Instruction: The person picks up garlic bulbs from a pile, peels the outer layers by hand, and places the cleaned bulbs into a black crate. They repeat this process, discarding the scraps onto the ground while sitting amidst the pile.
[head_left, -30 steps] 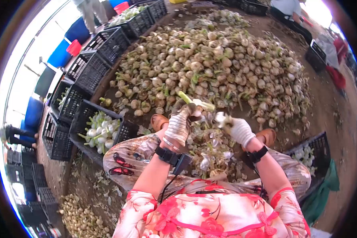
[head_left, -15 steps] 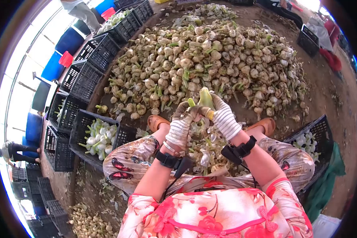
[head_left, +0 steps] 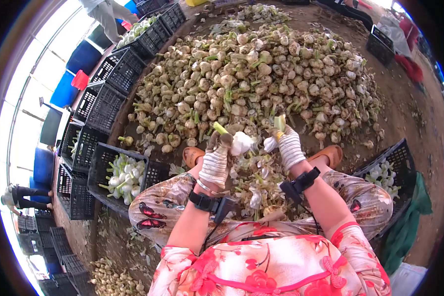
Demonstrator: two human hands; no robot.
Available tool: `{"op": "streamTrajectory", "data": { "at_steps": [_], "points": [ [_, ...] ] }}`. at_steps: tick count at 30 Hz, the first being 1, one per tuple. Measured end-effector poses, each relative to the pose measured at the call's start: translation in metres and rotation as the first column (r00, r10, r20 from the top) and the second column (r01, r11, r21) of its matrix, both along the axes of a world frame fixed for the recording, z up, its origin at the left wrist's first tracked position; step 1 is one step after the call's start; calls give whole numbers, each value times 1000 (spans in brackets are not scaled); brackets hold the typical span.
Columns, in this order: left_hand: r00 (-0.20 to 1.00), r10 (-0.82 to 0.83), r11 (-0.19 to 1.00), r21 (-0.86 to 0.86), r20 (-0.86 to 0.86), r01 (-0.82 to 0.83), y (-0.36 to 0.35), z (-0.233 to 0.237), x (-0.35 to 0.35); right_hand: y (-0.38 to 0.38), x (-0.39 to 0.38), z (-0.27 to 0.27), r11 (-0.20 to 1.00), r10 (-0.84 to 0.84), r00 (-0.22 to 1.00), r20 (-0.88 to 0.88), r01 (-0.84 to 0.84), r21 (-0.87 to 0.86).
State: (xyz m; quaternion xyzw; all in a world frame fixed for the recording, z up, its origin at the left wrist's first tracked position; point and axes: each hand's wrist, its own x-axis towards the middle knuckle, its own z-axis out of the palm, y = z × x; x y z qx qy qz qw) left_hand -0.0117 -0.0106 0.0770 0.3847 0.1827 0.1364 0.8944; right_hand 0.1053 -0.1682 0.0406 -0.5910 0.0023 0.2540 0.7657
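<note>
My left hand, in a white knit glove with dirty fingertips, is closed around a garlic bulb. The bulb is white and clean, and its cut green stem pokes out above the fingers. My right hand, gloved the same way, grips a pale green piece of garlic husk that stands up from the fingers. White skin hangs at its left side, and a small yellow bit shows at the fingertips, too small to name. The hands are apart, above a heap of peeled skins and stems between my legs.
A large pile of unpeeled garlic lies ahead. At my left a black crate holds white bulbs; another crate with bulbs stands at my right. More crates line the left side. A person bends at far left.
My hands were together at the bulb and have moved apart. The white bulb now shows bare in my left hand, and the husk has come away in my right.
</note>
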Motion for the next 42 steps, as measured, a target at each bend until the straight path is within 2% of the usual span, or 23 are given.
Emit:
{"op": "streamTrajectory", "data": {
  "at_steps": [3, 5, 7, 8, 9, 11, 13, 15, 16, 17, 19, 20, 23, 24, 27, 28, 29, 31, 35, 37, 38, 39, 42],
  "points": [
    [994, -67, 997, -27, 84, 69, 4, -5, 5, -14, -10, 10, 936, 337, 940, 59, -329, -122],
    [999, 20, 987, 161, -36, -14, 5, -29, 9, -9, -21, 45, 897, 441, 882, -166, -440, 43],
    [993, 56, 930, 367, -107, -13, -1, -46, 14, 7, -26, 39, 921, 364, 931, -16, -362, -145],
    [998, 58, 911, 410, -19, -45, -5, -48, 12, 19, -36, 33, 967, 166, 973, 160, -129, -218],
    [996, 55, 891, 447, 71, -81, -9, -50, 11, 17, -40, 34, 971, 240, 960, 145, -234, -59],
    [988, 70, 994, -90, 136, -58, -7, -49, 14, 18, -44, 46, 954, 286, 952, 111, -271, -128],
    [994, 6, 943, -333, 113, 32, 5, -50, 16, 14, -36, 39, 971, 227, 973, 54, -221, -92],
    [991, 132, 991, -4, -11, -132, -5, -3, 13, 7, -18, 19, 965, 148, 987, 60, -131, -227],
    [993, 98, 988, -109, -71, -105, -2, 8, 11, -5, -1, -28, 589, 691, 614, 382, -171, -790],
    [996, 65, 992, -110, 54, -59, 2, 8, 17, -15, 15, -63, 102, 994, 8, 108, 276, -956],
    [991, 3, 983, -182, 135, 21, 5, 11, 14, -31, 1, -39, 170, 906, 420, 43, -270, -948],
    [992, -25, 948, -312, 125, 63, 10, 8, 14, -32, -1, -50, 303, 877, 468, 111, -359, -882],
    [991, -88, 829, -545, 97, 127, 18, -8, 18, -22, -1, -9, 260, 866, 499, 29, -399, -879],
    [993, -89, 836, -537, 77, 116, 18, -10, 20, -22, 1, -4, 311, 818, 574, 37, -387, -868],
    [996, -80, 851, -522, -32, 52, 17, -26, 25, -26, 11, -39, 485, 794, 513, 325, -214, -848],
    [994, -82, 863, -504, -70, 36, 18, -32, 26, -25, 13, -43, 643, 727, 493, 478, -244, -726],
    [991, -87, 872, -488, -104, 25, 16, -33, 30, -26, 11, -35, 676, 673, 640, 371, -330, -659],
    [979, -41, 894, -445, -199, -53, 0, -22, 43, -24, 16, -20, 650, 621, 716, 319, -241, -721],
    [924, 94, 915, -333, -372, -227, -21, -31, 75, -34, 27, -37, 399, 759, 636, 141, -283, -872],
    [950, -115, 922, -388, -290, -7, -44, -29, 107, -40, 34, -85, 344, 823, 548, 147, -275, -898],
    [958, -122, 954, -299, -258, 41, -82, 5, 115, -50, 28, -77, 415, 777, 602, 185, -268, -870],
    [945, -261, 933, -302, -197, 194, -105, 12, 128, -53, 34, -73, 294, 820, 570, 49, -346, -891],
    [848, -518, 772, -367, 108, 519, -173, 70, 127, -65, 62, -144, 428, 560, 828, 27, -261, -865]
  ]
}}
